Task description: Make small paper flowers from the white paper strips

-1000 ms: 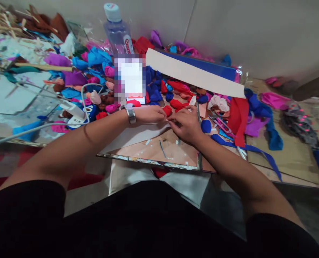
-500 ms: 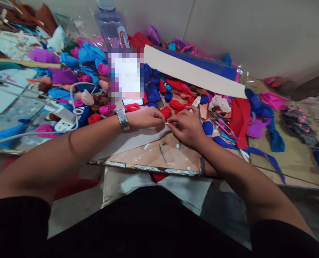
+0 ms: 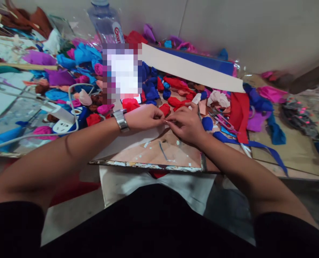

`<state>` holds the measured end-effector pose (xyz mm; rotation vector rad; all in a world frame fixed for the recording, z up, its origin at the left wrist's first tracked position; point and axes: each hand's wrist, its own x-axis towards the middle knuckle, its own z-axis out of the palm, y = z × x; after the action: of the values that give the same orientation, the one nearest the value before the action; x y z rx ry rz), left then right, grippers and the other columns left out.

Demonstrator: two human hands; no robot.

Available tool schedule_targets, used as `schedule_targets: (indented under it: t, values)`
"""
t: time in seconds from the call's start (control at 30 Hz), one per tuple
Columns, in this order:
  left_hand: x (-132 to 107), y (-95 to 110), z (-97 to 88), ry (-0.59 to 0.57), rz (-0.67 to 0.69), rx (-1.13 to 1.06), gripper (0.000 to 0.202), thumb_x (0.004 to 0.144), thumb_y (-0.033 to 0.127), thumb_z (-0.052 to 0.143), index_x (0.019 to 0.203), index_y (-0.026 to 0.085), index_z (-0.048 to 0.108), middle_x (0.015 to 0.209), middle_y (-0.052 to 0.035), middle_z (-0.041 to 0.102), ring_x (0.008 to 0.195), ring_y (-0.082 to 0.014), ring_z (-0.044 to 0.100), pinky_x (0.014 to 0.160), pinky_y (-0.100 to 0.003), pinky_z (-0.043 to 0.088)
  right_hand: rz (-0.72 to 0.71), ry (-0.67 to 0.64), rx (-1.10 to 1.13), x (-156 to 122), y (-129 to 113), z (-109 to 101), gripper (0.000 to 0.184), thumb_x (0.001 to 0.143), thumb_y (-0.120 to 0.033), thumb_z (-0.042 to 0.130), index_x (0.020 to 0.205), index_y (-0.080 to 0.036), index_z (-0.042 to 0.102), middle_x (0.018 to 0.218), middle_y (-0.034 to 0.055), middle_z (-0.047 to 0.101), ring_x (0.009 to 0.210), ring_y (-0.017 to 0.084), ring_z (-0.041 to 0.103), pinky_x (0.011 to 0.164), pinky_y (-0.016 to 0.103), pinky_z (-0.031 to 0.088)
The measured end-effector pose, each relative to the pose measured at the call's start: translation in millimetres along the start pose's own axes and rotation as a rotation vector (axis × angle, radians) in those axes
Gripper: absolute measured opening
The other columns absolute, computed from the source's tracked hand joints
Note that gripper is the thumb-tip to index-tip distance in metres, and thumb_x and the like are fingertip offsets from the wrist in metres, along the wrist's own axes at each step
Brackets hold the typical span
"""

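My left hand point(image 3: 144, 117), with a metal-banded watch point(image 3: 121, 120) at the wrist, is closed, thumb against fingers. Opposite it, my right hand point(image 3: 187, 123) pinches too, and the fingertips of both hands meet. A tiny pale tip point(image 3: 167, 122) shows between them; what it belongs to is too small to make out. Just behind the fingers lie red crepe-like paper pieces point(image 3: 177, 103). Under my left forearm is a white sheet point(image 3: 132, 141), resting on the wooden board point(image 3: 172, 152).
A cream strip of card point(image 3: 191, 68) crosses the back. Pink-handled scissors point(image 3: 225, 122), a red strip point(image 3: 239, 114) and a blue strip point(image 3: 264, 148) lie right. Left are a bottle point(image 3: 105, 27), a pixelated phone-like screen point(image 3: 125, 73), a power strip point(image 3: 67, 122) and its white cable point(image 3: 38, 135).
Both hands stay together at nearly the same spot, with fingers slightly shifted; less of the pale piece shows between them. The whole view has moved a little.
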<state>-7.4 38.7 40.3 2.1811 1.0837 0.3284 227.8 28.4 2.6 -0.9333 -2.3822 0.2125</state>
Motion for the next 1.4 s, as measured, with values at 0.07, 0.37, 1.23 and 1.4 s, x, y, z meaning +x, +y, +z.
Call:
schedule_targets:
  t: [0.07,0.37,1.23,1.4]
  values:
    - [-2,4,1.1,0.046,0.031,0.102,0.038,0.094,0.046,0.058,0.073,0.017,0.071,0.059,0.0003,0.055,0.055,-0.0111,0.043,0.057,-0.027,0.026,-0.002,0.016,-0.008,0,0,-1,0.015,0.101,-0.034,0.063,0.099,-0.028,0.077,0.094,0.0004,0.082,0.100,0.024,0.068,0.116,0.054,0.027]
    - [-8,18,11.2,0.140,0.027,0.496,0.043,0.104,0.041,0.044,0.095,0.017,0.078,0.080,-0.0126,0.074,0.070,-0.0225,0.062,0.065,-0.034,0.031,0.011,0.047,-0.037,1,-2,-7,0.011,0.098,-0.031,0.065,0.099,-0.026,0.075,0.092,0.0000,0.080,0.098,0.023,0.068,0.116,0.052,0.028]
    - [-11,25,12.2,0.128,0.028,0.576,0.041,0.107,0.038,0.042,0.104,0.019,0.078,0.090,-0.0113,0.078,0.081,-0.0242,0.070,0.066,-0.034,0.037,-0.030,0.017,-0.056,1,-8,-13,0.011,0.099,-0.030,0.060,0.095,-0.025,0.068,0.093,0.0014,0.078,0.102,0.024,0.067,0.114,0.051,0.027]
    - [-9,20,11.4,0.157,0.040,0.544,0.038,0.103,0.038,0.046,0.097,0.019,0.079,0.080,-0.0087,0.076,0.072,-0.0215,0.068,0.065,-0.033,0.035,-0.018,-0.009,-0.087,2,-8,-14,0.011,0.100,-0.027,0.058,0.095,-0.024,0.067,0.093,0.0023,0.077,0.103,0.025,0.067,0.114,0.050,0.026]
